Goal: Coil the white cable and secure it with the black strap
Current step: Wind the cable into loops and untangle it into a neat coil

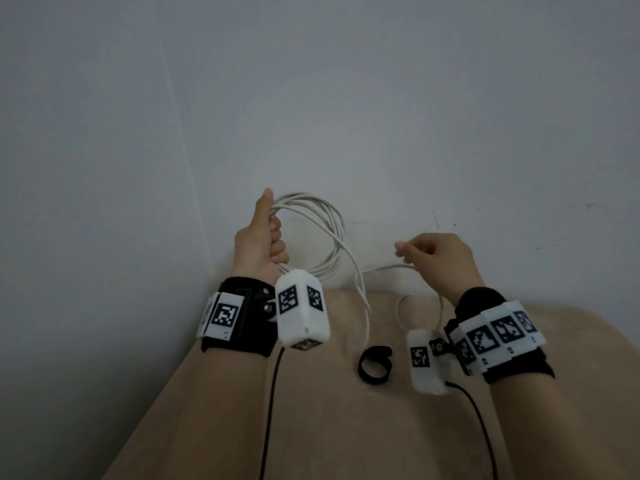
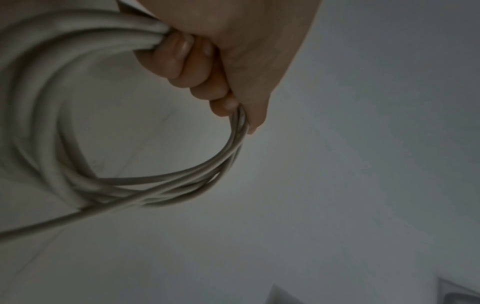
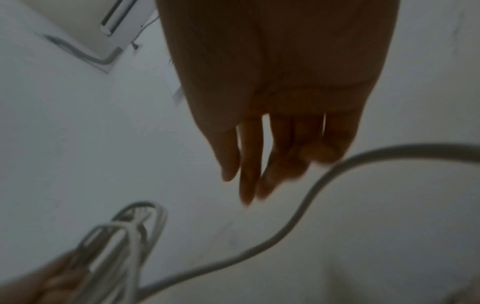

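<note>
My left hand (image 1: 266, 237) is raised in front of the wall and grips a coil of white cable (image 1: 332, 216) of several loops, thumb pointing up. In the left wrist view its curled fingers (image 2: 197, 67) close round the bundled loops (image 2: 52, 123). From the coil one loose strand (image 1: 363, 299) drops to the table and another runs right to my right hand (image 1: 433, 254). In the right wrist view the thumb and forefinger pinch that strand (image 3: 298, 216) while the other fingers (image 3: 246, 164) hang straight. The black strap (image 1: 375, 365) lies curled in a ring on the table, below and between the hands.
A beige table (image 1: 311, 427) stands against a plain grey-white wall (image 1: 311, 98). The cable's tail makes a small loop (image 1: 401, 310) on the table under my right hand. Black leads (image 1: 270, 410) hang from the wrist cameras.
</note>
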`<state>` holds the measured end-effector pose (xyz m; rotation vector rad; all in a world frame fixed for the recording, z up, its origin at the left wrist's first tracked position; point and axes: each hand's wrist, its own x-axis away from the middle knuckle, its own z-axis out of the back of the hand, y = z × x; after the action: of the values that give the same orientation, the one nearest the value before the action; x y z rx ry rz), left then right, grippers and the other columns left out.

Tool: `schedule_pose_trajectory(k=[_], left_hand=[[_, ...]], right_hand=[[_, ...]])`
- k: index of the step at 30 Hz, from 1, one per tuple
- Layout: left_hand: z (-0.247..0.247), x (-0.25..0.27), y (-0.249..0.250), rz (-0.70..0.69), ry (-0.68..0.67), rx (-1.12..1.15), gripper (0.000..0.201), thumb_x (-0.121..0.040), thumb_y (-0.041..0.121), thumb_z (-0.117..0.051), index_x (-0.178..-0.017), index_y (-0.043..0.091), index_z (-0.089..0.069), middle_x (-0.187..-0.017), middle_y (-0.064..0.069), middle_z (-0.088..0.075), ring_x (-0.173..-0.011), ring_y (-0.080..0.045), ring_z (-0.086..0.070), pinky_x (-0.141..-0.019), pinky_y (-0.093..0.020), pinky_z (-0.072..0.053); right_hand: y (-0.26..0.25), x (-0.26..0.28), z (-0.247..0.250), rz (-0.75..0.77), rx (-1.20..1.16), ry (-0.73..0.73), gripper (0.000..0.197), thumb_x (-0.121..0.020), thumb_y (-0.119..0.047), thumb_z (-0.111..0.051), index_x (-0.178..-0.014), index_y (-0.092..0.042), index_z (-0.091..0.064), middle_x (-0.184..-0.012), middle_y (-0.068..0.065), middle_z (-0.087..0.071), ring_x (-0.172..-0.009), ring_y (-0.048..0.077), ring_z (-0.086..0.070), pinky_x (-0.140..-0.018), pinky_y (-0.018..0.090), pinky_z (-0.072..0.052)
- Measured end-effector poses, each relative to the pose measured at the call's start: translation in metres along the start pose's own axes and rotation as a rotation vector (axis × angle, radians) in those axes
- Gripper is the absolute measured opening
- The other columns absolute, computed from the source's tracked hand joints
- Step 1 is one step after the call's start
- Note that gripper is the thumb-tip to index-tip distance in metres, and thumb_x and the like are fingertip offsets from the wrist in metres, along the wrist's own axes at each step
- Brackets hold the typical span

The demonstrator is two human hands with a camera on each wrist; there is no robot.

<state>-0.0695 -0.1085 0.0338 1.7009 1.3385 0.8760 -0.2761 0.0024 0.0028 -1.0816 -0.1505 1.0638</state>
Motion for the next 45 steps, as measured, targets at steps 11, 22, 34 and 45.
schedule_pose_trajectory(k=[11,22,34,45], left_hand=[[0.020,-0.012,0.002,0.073,0.071,0.126,0.055,-0.083,0.057,-0.062,-0.056,0.022,-0.031,-0.040,0.010,-0.021,-0.029,-0.005,-0.016,-0.029,-0.016,-0.015],[0.042,-0.018,0.004,0.034,0.161,0.193,0.051,-0.084,0.056,-0.062,-0.058,0.022,-0.034,-0.040,0.010,-0.024,-0.031,-0.006,-0.019,-0.031,-0.017,-0.019],[0.037,-0.017,0.002,0.064,0.087,0.234,0.054,-0.090,0.054,-0.054,-0.058,0.021,-0.026,-0.036,0.009,-0.018,-0.027,-0.005,-0.017,-0.030,-0.015,-0.017],[0.039,-0.012,0.011,0.021,0.087,0.267,0.053,-0.093,0.052,-0.051,-0.058,0.020,-0.026,-0.035,0.009,-0.019,-0.026,-0.006,-0.016,-0.030,-0.014,-0.017]], right_hand=[[-0.013,0.016,-0.016,-0.076,-0.111,-1.012,0.008,-0.082,-0.011,-0.072,-0.088,-0.016,-0.069,-0.102,0.005,-0.074,-0.079,0.008,-0.064,-0.059,0.017,-0.049],[-0.005,0.007,-0.007,-0.030,-0.337,-0.256,0.031,-0.072,-0.005,-0.079,-0.068,-0.014,-0.050,-0.056,-0.002,-0.042,-0.051,0.012,-0.041,-0.048,0.022,-0.042],[0.001,0.003,-0.016,0.241,0.428,-0.067,0.013,-0.092,-0.024,-0.058,-0.099,-0.018,-0.048,-0.097,0.007,-0.070,-0.090,0.026,-0.064,-0.075,0.041,-0.053],[-0.001,0.005,0.017,0.068,0.390,-0.150,0.053,-0.093,-0.040,-0.054,-0.069,0.005,-0.069,-0.051,0.000,-0.063,-0.057,0.018,-0.058,-0.058,0.027,-0.046]])
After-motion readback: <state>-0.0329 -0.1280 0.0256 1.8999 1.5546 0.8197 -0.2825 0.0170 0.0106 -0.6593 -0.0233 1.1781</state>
